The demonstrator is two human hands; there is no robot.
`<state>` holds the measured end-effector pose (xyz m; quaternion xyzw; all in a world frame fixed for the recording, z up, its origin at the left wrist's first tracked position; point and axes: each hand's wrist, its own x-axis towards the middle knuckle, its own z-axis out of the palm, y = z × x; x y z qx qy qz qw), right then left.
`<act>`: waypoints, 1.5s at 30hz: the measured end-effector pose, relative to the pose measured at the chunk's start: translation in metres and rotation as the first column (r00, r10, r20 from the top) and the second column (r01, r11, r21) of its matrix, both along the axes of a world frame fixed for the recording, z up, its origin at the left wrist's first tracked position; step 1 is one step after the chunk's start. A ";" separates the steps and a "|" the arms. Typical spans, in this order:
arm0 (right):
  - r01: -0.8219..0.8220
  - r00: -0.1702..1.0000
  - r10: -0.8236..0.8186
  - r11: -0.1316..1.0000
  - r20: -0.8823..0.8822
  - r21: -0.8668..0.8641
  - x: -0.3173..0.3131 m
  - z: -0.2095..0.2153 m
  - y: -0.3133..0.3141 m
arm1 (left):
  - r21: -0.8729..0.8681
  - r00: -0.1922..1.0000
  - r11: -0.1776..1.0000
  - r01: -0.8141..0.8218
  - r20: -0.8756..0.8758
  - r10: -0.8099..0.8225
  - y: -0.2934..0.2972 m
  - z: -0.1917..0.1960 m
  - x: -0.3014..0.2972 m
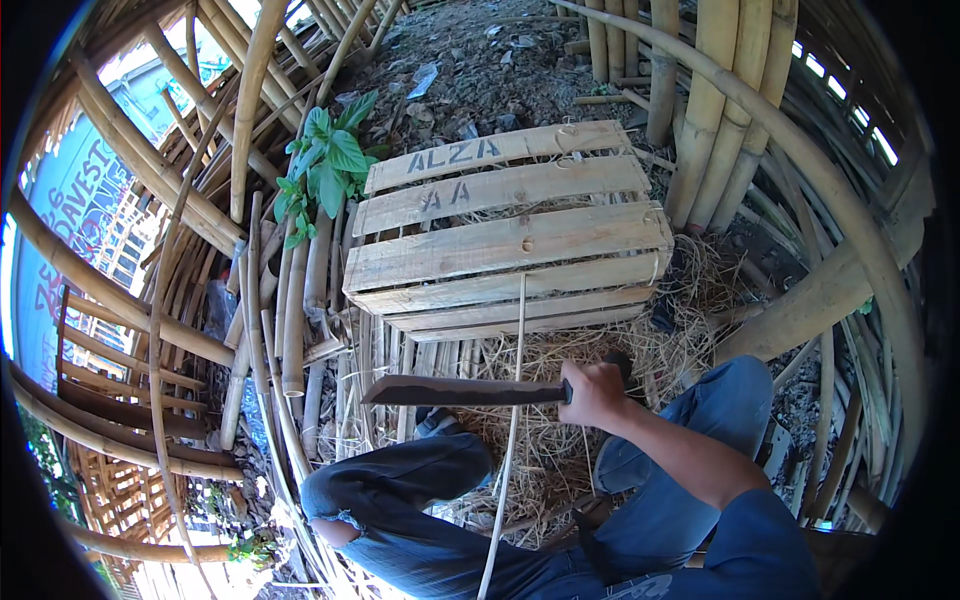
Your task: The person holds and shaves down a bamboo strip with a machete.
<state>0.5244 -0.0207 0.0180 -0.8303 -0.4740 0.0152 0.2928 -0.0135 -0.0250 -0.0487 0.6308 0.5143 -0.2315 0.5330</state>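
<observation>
My right hand is closed around the dark handle of a machete. The long, dark, worn blade points left, roughly level, above the straw between my knees. A thin pale bamboo strip runs from the front edge of an overturned-looking slatted wooden crate down toward my lap. The blade crosses over this strip; whether they touch I cannot tell. No part of my left hand shows.
Straw and shavings cover the ground around my legs. Bamboo poles and a leafy green plant stand left of the crate. A bamboo fence curves along the left, and thick bamboo posts rise at the right.
</observation>
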 end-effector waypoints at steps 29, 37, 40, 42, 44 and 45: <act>-0.008 0.999 0.005 0.995 -0.031 -0.099 0.003 0.010 -0.002 | -0.643 0.773 0.606 -0.468 0.033 0.633 0.002 -0.046 -0.030; -0.067 0.997 0.063 0.992 -0.040 -0.110 0.002 0.013 0.000 | -0.711 0.716 0.486 -0.508 -0.034 0.698 -0.011 -0.069 -0.064; 0.154 0.988 -0.153 0.983 0.016 -0.098 0.025 0.001 0.008 | -0.718 0.703 0.455 -0.526 -0.067 0.708 -0.014 -0.080 -0.076; 0.111 0.994 -0.112 0.988 -0.006 -0.111 0.018 0.000 0.004 | -0.727 0.699 0.433 -0.533 -0.089 0.709 -0.020 -0.080 -0.078; 0.067 0.997 -0.071 0.990 -0.030 -0.124 0.014 -0.001 0.000 | -0.725 0.705 0.463 -0.511 -0.044 0.708 -0.015 -0.083 -0.079; 0.031 0.999 -0.031 0.995 -0.006 -0.098 0.013 -0.003 -0.002 | -0.725 0.705 0.468 -0.506 -0.035 0.708 -0.015 -0.081 -0.077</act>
